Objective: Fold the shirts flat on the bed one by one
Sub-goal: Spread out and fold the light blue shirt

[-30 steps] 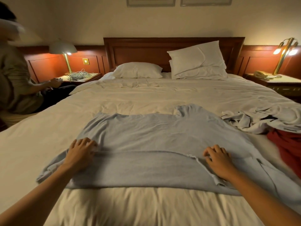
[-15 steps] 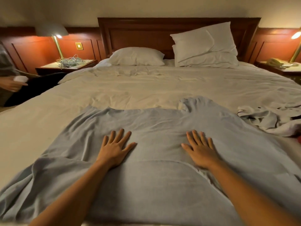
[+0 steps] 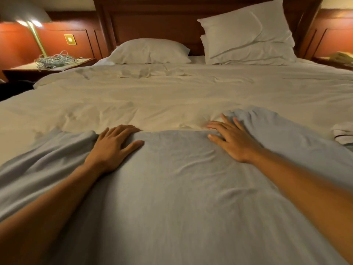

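A light grey-blue shirt point(image 3: 175, 188) lies spread across the near half of the white bed point(image 3: 172, 96). My left hand point(image 3: 112, 148) rests on the shirt at its far edge, fingertips curved over the fold line. Palm down with straight fingers, my right hand point(image 3: 231, 140) presses the shirt next to its bunched collar part point(image 3: 254, 119). Both forearms stretch over the cloth. The shirt's near hem lies below the frame.
Another pale garment point(image 3: 342, 133) peeks in at the right edge. Three white pillows point(image 3: 150, 51) lean at the wooden headboard. A left nightstand holds a lamp point(image 3: 36, 37) and a tangle of cables point(image 3: 55, 61). Bare sheet stretches beyond the shirt.
Both hands have slid away from me across the shirt, from its middle to its far edge. The view has moved closer and lower; the person at the left is out of view.
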`<state>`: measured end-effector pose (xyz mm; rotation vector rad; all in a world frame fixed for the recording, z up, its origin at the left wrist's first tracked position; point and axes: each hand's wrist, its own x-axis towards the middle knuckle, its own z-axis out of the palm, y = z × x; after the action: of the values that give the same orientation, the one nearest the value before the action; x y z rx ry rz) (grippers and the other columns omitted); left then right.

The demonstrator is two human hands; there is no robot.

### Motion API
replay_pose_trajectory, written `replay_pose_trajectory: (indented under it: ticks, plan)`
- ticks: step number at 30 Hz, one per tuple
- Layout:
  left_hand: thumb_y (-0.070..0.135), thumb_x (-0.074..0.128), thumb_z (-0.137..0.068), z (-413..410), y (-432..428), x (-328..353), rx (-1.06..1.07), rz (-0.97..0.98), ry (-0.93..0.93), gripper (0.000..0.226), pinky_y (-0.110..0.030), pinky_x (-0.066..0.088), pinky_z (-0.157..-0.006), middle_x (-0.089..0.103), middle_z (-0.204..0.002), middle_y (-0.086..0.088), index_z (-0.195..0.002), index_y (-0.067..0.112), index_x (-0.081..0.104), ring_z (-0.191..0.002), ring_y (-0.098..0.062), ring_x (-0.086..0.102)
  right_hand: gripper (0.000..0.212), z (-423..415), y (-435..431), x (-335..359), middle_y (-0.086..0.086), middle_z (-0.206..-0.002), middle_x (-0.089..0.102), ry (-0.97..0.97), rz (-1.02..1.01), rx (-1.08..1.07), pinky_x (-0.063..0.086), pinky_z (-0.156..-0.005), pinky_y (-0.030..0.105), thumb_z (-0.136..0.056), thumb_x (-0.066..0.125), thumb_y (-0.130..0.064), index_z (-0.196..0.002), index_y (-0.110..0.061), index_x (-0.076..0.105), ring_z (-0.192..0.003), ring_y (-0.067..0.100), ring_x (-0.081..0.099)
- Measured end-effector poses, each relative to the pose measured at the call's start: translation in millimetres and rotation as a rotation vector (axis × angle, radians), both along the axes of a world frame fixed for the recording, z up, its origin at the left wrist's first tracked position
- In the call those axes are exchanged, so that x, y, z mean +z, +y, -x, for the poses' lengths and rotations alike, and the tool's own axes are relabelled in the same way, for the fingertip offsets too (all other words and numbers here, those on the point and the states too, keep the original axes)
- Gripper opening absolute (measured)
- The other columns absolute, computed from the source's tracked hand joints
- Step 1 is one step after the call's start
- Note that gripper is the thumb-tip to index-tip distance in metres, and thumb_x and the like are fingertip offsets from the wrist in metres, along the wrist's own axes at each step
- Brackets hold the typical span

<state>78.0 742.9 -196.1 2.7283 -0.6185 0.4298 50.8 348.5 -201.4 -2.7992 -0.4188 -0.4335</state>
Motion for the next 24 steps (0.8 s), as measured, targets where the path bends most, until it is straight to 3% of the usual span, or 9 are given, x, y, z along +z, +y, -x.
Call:
replay_pose_trajectory:
  ticks: [3,6,8,10,13,15,18,21,24]
  plan:
    - [0.072,0.034,-0.091,-15.4,3.0,-3.2,-0.075,0.081,-0.088,0.050,-0.038,0.042,-0.088,0.057,-0.111,0.007,-0.107,0.030,0.055,-0.102,-0.019,0.053,0.038,-17.7,-7.0,2.8,-0.010,-0.098,0.058,-0.172,-0.017,0.101,0.039,-0.093,0.039,-0.097,0.038,-0.061,-0.094,-0.027,0.054,-0.101,0.018,0.056]
    - [0.069,0.036,-0.093,-19.3,5.7,1.1,-0.060,0.142,-0.113,0.043,-0.033,0.038,-0.069,0.053,-0.085,0.012,-0.085,0.028,0.046,-0.078,-0.013,0.050,0.052,-13.8,-11.3,13.7,-0.007,-0.068,0.050,-0.190,0.069,0.066,0.031,-0.070,0.034,-0.096,0.030,-0.065,-0.076,-0.022,0.049,-0.077,0.025,0.056]
    - [0.069,0.034,-0.096,-16.7,7.7,8.0,-0.036,0.112,-0.096,0.046,-0.036,0.037,-0.062,0.053,-0.073,0.010,-0.081,0.026,0.041,-0.068,-0.017,0.050,0.053,-5.6,-26.3,28.1,0.005,-0.088,0.066,-0.109,0.413,-0.040,0.037,-0.081,0.038,-0.101,0.022,-0.059,-0.099,-0.026,0.063,-0.094,0.034,0.059]
    - [0.070,0.030,-0.094,-11.5,11.5,19.1,-0.014,0.021,-0.043,0.047,-0.038,0.039,-0.061,0.053,-0.066,0.009,-0.082,0.025,0.039,-0.064,-0.023,0.050,0.067,9.8,-47.9,52.9,0.001,-0.120,0.066,-0.028,0.691,-0.107,0.032,-0.095,0.035,-0.100,-0.003,-0.050,-0.139,-0.037,0.050,-0.110,0.029,0.058]
    - [0.074,0.029,-0.091,7.1,27.3,44.5,-0.005,-0.072,-0.006,0.051,-0.040,0.046,-0.064,0.060,-0.070,0.001,-0.087,0.025,0.043,-0.070,-0.030,0.058,0.122,38.1,-67.9,100.6,-0.008,-0.097,0.070,0.066,0.741,-0.086,0.025,-0.092,0.032,-0.067,-0.041,-0.072,-0.113,-0.035,0.066,-0.092,0.018,0.059]
    - [0.075,0.026,-0.094,28.9,43.4,63.8,-0.032,-0.118,-0.076,0.053,-0.038,0.047,-0.062,0.064,-0.074,0.000,-0.088,0.026,0.045,-0.072,-0.030,0.062,0.109,66.5,-64.8,126.5,-0.011,-0.078,0.068,0.029,0.756,-0.072,0.022,-0.107,0.029,-0.070,-0.029,-0.079,-0.086,-0.031,0.068,-0.084,0.005,0.054]
    - [0.072,0.020,-0.094,79.1,72.6,88.4,-0.100,-0.168,-0.219,0.056,-0.033,0.041,-0.054,0.066,-0.075,0.001,-0.086,0.026,0.051,-0.065,-0.029,0.063,0.087,117.3,-60.8,146.9,-0.009,-0.074,0.069,0.022,0.798,-0.031,0.021,-0.113,0.025,-0.082,-0.005,-0.076,-0.075,-0.026,0.066,-0.080,-0.001,0.048]
    - [0.063,0.025,-0.100,140.2,102.5,90.3,-0.195,-0.175,-0.341,0.056,-0.031,0.045,-0.051,0.066,-0.074,-0.001,-0.086,0.023,0.061,-0.059,-0.028,0.063,0.077,186.0,-54.1,141.3,-0.004,-0.068,0.066,-0.012,0.621,0.036,0.043,-0.091,0.026,-0.086,0.009,-0.076,-0.067,-0.024,0.061,-0.085,0.014,0.060]
    - [0.061,0.035,-0.099,192.6,122.6,74.3,-0.236,-0.214,-0.320,0.054,-0.028,0.048,-0.067,0.068,-0.081,0.004,-0.084,0.022,0.069,-0.074,-0.018,0.062,0.073,253.4,-43.7,115.3,-0.004,-0.061,0.062,-0.106,0.511,0.121,0.043,-0.067,0.028,-0.092,0.015,-0.077,-0.061,-0.024,0.055,-0.068,0.016,0.062]
